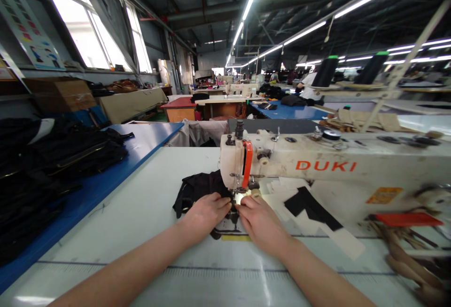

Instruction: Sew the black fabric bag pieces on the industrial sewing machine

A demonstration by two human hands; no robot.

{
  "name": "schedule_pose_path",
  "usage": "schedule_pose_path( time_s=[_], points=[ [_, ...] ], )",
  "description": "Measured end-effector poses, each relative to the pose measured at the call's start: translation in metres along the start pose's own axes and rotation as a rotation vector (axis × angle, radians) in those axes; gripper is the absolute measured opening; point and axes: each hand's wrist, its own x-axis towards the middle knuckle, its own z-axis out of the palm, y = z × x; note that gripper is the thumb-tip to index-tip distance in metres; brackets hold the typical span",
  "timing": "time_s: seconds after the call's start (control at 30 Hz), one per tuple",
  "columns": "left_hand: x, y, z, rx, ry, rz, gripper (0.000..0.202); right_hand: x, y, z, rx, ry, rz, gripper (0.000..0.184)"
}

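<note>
A white sewing machine with orange DUKI lettering stands on the pale table. Black fabric lies bunched to the left of its needle area, with a bit of metal trim at its lower left edge. My left hand is closed on the fabric's right edge, close to the presser foot. Just right of the needle, my right hand has its fingers bent and pinched together at the lit spot. What sits between those right fingertips is hidden.
Black fabric strips and white paper pieces lie under the machine arm. A blue table on the left bears a heap of black garments. Black thread cones stand behind the machine; small scissors-like red-topped items sit at right.
</note>
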Motion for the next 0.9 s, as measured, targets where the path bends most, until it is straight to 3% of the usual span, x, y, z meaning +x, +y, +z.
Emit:
schedule_pose_path(
  time_s=[0.9],
  points=[
    [0.0007, 0.0025, 0.0069, -0.025, -0.026, -0.078, 0.023, -0.0033, 0.0004, 0.0, -0.003, -0.047, 0.019, 0.018]
  ],
)
